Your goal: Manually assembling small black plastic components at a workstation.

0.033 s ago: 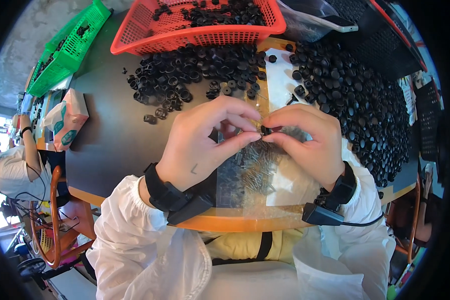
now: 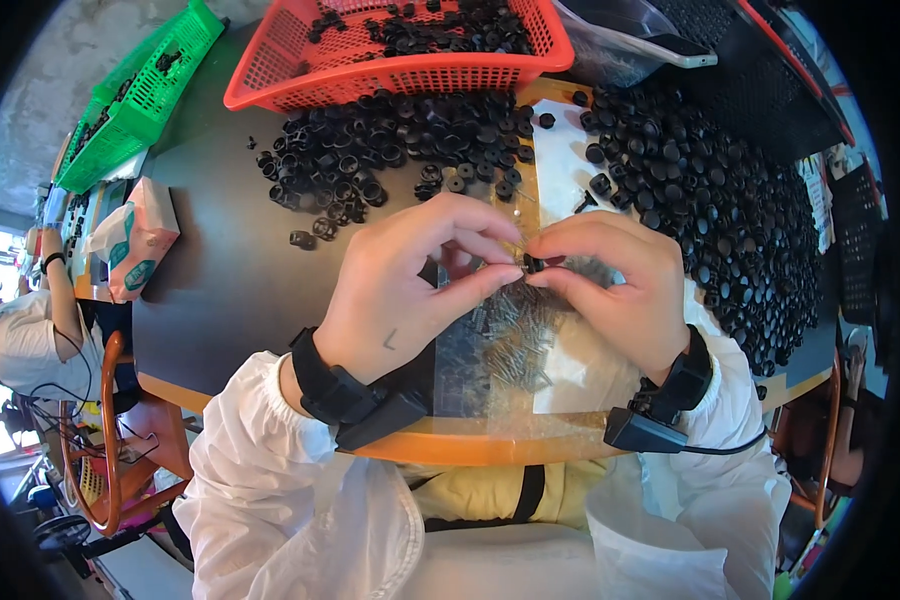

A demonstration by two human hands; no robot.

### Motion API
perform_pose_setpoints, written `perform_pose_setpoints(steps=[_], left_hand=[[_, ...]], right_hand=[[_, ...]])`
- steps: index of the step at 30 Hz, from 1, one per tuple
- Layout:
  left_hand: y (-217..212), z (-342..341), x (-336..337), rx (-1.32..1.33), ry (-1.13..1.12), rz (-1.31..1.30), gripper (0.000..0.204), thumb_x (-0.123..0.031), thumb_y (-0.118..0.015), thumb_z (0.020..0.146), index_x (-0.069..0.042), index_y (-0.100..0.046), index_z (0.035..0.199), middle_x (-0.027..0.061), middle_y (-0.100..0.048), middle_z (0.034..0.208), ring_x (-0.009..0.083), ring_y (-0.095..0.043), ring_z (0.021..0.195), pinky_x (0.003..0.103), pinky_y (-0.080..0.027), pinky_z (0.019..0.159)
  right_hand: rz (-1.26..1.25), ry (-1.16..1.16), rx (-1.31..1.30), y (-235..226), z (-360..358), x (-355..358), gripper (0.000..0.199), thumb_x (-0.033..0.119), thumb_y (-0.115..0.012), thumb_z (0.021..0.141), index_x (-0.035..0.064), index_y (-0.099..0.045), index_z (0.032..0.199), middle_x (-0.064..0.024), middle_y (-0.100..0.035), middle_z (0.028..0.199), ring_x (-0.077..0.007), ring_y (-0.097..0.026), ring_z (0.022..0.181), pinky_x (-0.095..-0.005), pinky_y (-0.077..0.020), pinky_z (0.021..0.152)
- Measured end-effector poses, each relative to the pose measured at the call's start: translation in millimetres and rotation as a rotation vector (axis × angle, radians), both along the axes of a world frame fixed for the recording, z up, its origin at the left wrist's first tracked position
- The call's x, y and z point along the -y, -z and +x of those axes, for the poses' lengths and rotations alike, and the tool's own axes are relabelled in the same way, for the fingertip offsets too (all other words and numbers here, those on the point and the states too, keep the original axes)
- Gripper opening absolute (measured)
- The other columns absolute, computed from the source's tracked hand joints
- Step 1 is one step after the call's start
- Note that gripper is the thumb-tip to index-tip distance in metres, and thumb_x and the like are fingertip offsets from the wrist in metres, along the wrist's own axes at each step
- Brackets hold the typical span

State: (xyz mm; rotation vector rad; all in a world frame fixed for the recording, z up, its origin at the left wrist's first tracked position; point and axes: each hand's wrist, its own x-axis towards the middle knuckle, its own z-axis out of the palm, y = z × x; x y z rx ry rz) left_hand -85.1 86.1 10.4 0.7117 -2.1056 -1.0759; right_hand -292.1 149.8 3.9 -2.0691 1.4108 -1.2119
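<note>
While left hand point(image 2: 410, 290) and right hand point(image 2: 610, 285) pinch small black part point(image 2: 533, 265), black rings point(image 2: 390, 160) heaped beyond.

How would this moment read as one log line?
left hand: pinching small black part | right hand: same part | below: metal pins

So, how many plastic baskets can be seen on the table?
2. A red basket stands at the far edge in the middle and holds black parts. A green basket lies at the far left. Other baskets may be hidden outside the view.
</note>
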Motion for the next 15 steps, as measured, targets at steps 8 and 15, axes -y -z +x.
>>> perform_pose_setpoints(steps=[8,15], left_hand=[[2.5,0.3,-0.9,-0.019,0.003,0.047,0.031,0.002,-0.075,0.077,-0.002,-0.059,0.104,0.0026,-0.069,0.082,0.0059,-0.058,0.070,0.021,-0.047,0.066],[-1.2,5.5,7.2,-0.046,0.049,-0.079,0.043,-0.009,-0.082,0.070,-0.003,-0.060,0.106,0.0052,-0.069,0.091,0.0131,-0.063,0.079,0.026,-0.049,0.072]], right_hand=[[0.023,-0.054,0.074,-0.8,1.7,-2.6,0.021,0.004,-0.079,0.070,0.0045,-0.071,0.089,-0.0091,-0.070,0.087,-0.0224,-0.067,0.076,-0.0294,-0.0522,0.066],[0.278,-0.068,0.277,-9.7,5.3,-8.3,0.018,-0.001,-0.075,0.076,0.0018,-0.071,0.093,-0.0073,-0.070,0.091,-0.0135,-0.066,0.078,-0.0263,-0.0540,0.074]])
